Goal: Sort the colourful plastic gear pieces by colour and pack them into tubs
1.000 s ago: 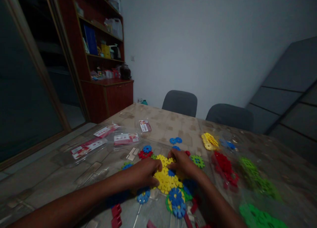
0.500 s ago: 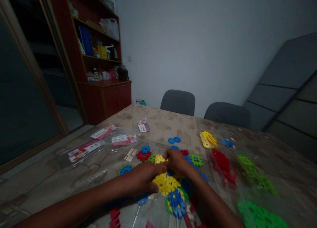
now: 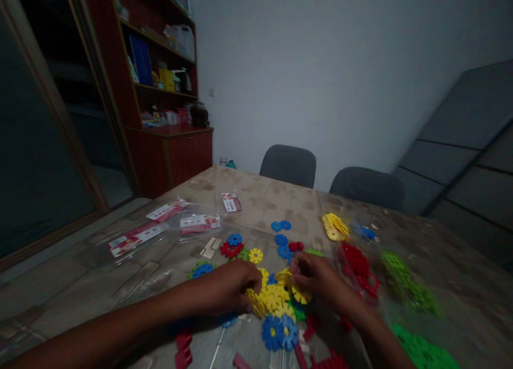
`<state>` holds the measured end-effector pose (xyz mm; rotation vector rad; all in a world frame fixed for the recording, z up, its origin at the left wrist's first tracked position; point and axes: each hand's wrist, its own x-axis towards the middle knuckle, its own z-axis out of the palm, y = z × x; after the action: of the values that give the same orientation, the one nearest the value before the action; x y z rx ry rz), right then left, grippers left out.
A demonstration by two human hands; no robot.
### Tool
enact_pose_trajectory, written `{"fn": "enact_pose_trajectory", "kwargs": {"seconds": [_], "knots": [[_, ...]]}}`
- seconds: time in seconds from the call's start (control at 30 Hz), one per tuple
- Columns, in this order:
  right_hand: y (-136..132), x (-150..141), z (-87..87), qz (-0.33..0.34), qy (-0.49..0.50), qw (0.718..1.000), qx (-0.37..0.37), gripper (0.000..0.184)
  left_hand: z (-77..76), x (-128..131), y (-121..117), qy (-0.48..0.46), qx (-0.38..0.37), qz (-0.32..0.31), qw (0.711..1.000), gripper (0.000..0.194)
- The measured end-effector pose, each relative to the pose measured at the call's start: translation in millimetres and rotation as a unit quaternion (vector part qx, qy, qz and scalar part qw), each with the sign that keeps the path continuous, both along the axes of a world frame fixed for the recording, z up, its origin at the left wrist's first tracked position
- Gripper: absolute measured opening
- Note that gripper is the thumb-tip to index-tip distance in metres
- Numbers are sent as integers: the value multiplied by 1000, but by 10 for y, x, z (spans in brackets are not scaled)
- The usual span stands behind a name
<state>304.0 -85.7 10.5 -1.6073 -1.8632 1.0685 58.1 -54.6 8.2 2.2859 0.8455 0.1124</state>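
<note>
Several yellow notched plastic discs (image 3: 274, 299) are joined in a cluster between my hands. My left hand (image 3: 234, 286) is closed on the cluster's left edge, where one yellow disc stands tilted at the fingertips. At the right, my right hand (image 3: 315, 275) pinches a yellow disc (image 3: 285, 277) close to the cluster's upper right; part of it hides behind the fingers. Two blue notched discs (image 3: 279, 332) sit at the near end, overlapping the cluster. A loose yellow disc (image 3: 255, 256) lies beyond my left hand, beside green and red pieces (image 3: 231, 250).
Bags of yellow discs (image 3: 335, 226), red pieces (image 3: 358, 265), light green pieces (image 3: 409, 283) and green discs (image 3: 425, 350) lie to the right. Clear packages with printed cards (image 3: 200, 223) lie at the left. Grey chairs (image 3: 287, 165) stand beyond the table.
My hands have moved apart, the right one shifting right and nearer. The yellow cluster is tilted differently, and the blue discs at its near end now face up side by side.
</note>
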Motion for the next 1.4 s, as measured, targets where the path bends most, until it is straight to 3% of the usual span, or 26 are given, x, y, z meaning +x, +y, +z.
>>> {"fn": "enact_pose_trajectory", "kwargs": {"seconds": [0.17,0.37,0.5,0.7,0.93,1.17,1.3,1.4], "knots": [[-160,-95,-126,20,22,999,-40,11,-41,31,-28,-31,-5,27,999,25],[-31,-26,-110,-12,-14,1000,16,16,-98,79,-77,-37,-41,33,998,17],[34,98,-94,-24,-58,997,47,21,-110,93,-105,-40,-18,52,998,34],[20,166,-210,-17,-120,989,83,40,-74,117,-120,-20,-36,45,998,55],[-12,191,-246,-12,-148,984,94,24,-102,119,-120,-34,-13,50,998,43],[-49,172,-241,-29,-135,987,85,22,-109,120,-152,-36,8,43,998,43],[-66,145,-182,-39,-103,991,72,20,-176,131,-126,-60,29,57,996,28],[-88,70,-135,-24,-54,997,50,17,-191,139,-105,-75,1,52,996,20]]}}
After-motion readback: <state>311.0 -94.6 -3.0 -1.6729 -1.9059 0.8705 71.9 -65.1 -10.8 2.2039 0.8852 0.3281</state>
